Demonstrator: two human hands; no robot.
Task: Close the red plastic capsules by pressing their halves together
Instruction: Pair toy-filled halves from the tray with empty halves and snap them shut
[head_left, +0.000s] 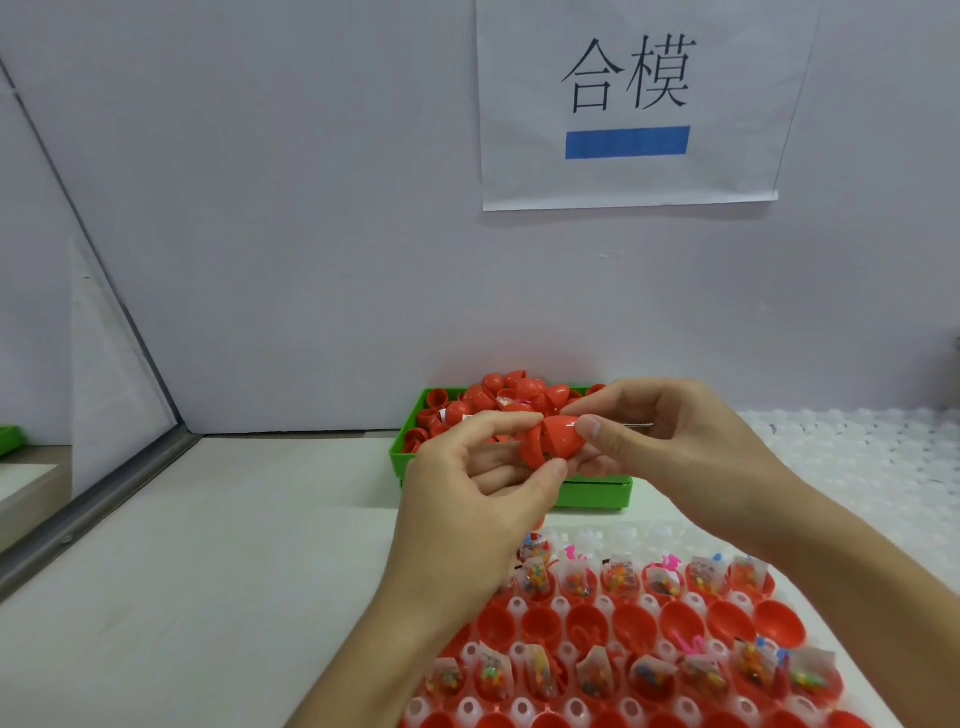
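While my left hand (483, 467) pinches one half and my right hand (660, 436) the other, the light, stiff, slippery red capsule (550, 441) hangs unclosed at twelve o'clock above the green bin (410, 447).

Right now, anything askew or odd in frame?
Only the capsule held between the left hand and right hand: its halves sit at an angle with a gap at the seam, not yet closed. In the tray, one row of halves looks mostly unfilled.
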